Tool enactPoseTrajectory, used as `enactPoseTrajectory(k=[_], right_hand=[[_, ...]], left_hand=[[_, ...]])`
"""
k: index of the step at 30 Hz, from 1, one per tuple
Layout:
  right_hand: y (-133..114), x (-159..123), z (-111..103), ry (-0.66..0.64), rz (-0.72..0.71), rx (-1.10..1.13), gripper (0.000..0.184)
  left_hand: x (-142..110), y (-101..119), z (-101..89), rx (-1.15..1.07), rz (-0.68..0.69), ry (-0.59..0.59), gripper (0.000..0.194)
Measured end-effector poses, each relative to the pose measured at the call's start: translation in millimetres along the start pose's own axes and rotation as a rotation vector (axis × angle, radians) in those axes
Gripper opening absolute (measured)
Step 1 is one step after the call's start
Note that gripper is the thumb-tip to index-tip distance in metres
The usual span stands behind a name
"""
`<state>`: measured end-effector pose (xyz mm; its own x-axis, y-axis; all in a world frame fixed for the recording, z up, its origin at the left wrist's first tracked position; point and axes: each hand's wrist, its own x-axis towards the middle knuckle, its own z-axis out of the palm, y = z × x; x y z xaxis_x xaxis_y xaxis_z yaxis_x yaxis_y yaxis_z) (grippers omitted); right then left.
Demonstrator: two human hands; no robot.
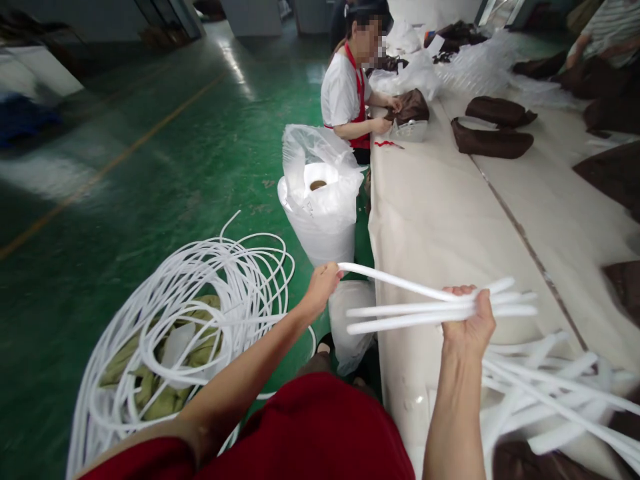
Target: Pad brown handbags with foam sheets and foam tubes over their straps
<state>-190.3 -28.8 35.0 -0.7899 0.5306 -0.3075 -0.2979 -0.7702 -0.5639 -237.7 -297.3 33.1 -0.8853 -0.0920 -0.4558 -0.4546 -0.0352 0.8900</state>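
Observation:
My right hand (469, 313) is closed around several white foam cords (395, 325) over the table's edge. One of these cords runs left to my left hand (324, 287), whose fingers are pinched on it. From there the cord seems to trail down past my forearm toward the large loose coil of white cord (220, 280) on the floor; my arm hides part of it. More cut white foam cords (545, 393) lie in a heap on the table, right of my right forearm.
A table with a pale cover (425, 200) runs along my right. Brown fabric pieces (495, 141) lie on it. A plastic-wrapped white roll (325, 227) stands on the green floor (150, 173). A co-worker in a red apron (345, 93) handles brown fabric at the table's far side.

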Motion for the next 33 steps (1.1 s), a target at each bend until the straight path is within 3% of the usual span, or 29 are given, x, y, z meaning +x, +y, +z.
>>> enactPoseTrajectory(k=[2, 5, 8, 10, 13, 16, 18, 24, 30, 33], right_hand=[[-10, 0, -8, 0.013, -0.024, 0.017, 0.025], [-40, 8, -12, 0.042, -0.185, 0.112, 0.023], [-48, 4, 3, 0.004, -0.276, 0.062, 0.018], [-24, -12, 25, -0.059, -0.190, -0.069, 0.029], [44, -48, 66, -0.154, 0.060, -0.303, 0.037], [105, -80, 95, -0.375, 0.282, -0.465, 0.038], [127, -92, 105, -0.511, 0.343, -0.516, 0.038], [144, -99, 121, -0.660, 0.373, -0.599, 0.038], [164, -109, 133, -0.599, 0.351, -0.536, 0.080], [175, -109, 144, -0.560, 0.381, -0.518, 0.073]], left_hand=[[7, 12, -8.2, -0.090, 0.034, 0.078, 0.019], [11, 36, -40.3, -0.217, 0.104, 0.197, 0.021], [8, 58, -68.2, -0.308, 0.190, 0.204, 0.018], [1, 65, -70.0, -0.333, 0.222, 0.126, 0.023], [-11, 69, -55.0, -0.309, 0.289, -0.058, 0.037], [-23, 74, -43.8, -0.262, 0.393, -0.198, 0.040], [-29, 79, -44.4, -0.255, 0.434, -0.205, 0.038], [-36, 91, -58.4, -0.266, 0.406, -0.155, 0.045], [-31, 94, -59.5, -0.229, 0.535, -0.093, 0.036], [-28, 103, -65.8, -0.129, 0.578, -0.108, 0.037]])
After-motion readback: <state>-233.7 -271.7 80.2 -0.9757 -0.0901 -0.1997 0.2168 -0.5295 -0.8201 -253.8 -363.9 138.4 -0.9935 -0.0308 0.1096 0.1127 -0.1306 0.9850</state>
